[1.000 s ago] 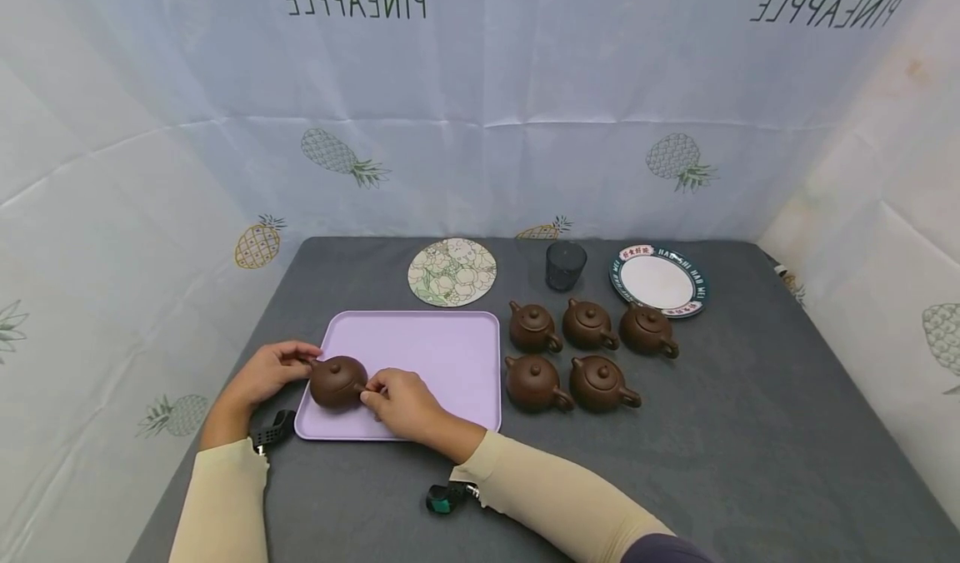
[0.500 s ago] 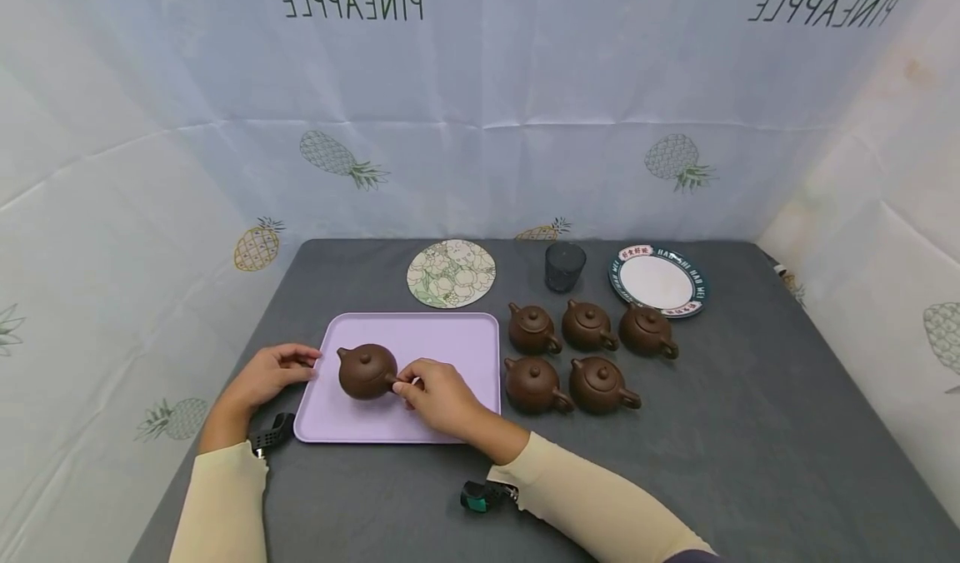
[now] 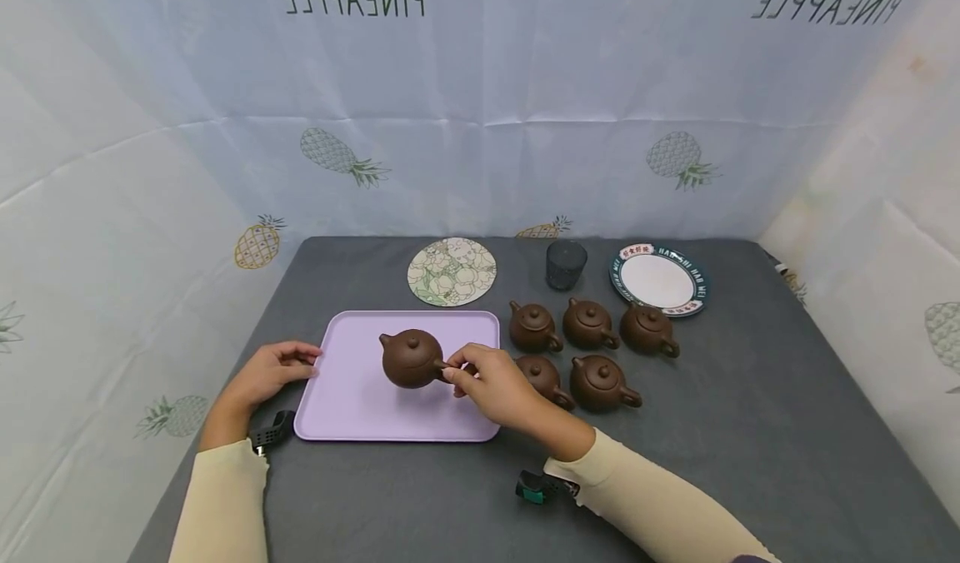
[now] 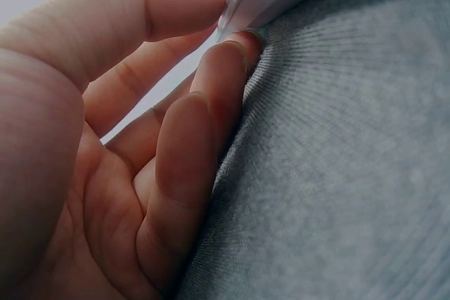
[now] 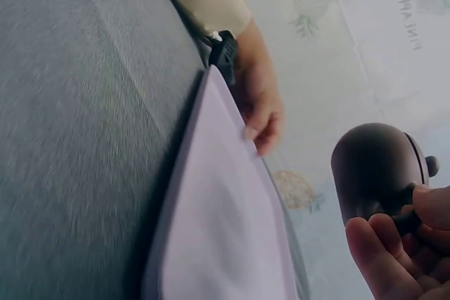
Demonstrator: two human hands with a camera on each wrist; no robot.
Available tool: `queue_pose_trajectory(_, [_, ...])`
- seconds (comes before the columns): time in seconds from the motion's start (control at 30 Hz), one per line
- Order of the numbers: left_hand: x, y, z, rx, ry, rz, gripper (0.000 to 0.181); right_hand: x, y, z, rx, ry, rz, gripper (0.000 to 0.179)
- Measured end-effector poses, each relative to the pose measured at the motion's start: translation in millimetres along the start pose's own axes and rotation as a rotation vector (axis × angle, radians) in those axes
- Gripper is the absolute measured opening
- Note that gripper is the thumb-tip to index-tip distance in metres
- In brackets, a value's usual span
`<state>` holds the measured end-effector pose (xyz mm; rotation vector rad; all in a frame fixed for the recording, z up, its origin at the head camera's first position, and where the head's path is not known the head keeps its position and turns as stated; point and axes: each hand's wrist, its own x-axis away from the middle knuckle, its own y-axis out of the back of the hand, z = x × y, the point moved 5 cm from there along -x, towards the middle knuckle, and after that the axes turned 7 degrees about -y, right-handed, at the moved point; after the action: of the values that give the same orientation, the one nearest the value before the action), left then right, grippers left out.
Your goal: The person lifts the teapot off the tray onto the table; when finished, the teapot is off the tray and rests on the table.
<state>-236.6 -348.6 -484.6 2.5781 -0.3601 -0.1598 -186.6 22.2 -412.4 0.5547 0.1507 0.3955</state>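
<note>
A dark brown teapot with a round lid knob hangs over the tray, spout toward the left. My right hand pinches it by the handle. Seen from the right wrist, the teapot is well above the tray, thumb and fingers around its handle. The lilac tray lies on the table's left part. At its left rim rests my left hand, thumb and fingertips at the edge; the left wrist view shows the rim between thumb and fingers.
Several matching teapots stand in two rows right of the tray, such as this front one; my right hand partly covers another. Behind are a floral round mat, a dark glass and a green-rimmed plate. Patterned cloth encloses the table.
My right hand has lifted the teapot off the tray's left side and carried it rightward, away from the left hand. The left hand has stayed at the tray's rim.
</note>
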Motion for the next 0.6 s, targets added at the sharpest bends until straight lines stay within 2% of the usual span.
queue_pose_trajectory(0.13, [3.6, 0.1, -17.7, 0.011, -0.013, 0.005, 0.033, 10.1, 18.4, -5.6, -0.008, 0.018, -0.031, 0.007])
queue_pose_trajectory(0.2, [4.1, 0.4, -19.5, 0.002, -0.02, 0.01, 0.032, 14.8, 27.9, -8.6, 0.001, 0.024, -0.05, 0.006])
queue_pose_trajectory(0.4, [0.9, 3.6, 3.4, -0.017, -0.012, 0.001, 0.034, 28.4, 58.1, -16.5, 0.022, 0.0, -0.099, 0.004])
queue_pose_trajectory(0.6, [4.9, -0.2, -20.6, -0.02, -0.013, 0.008, 0.032, 46.9, 91.3, -30.9, 0.076, -0.058, -0.146, 0.005])
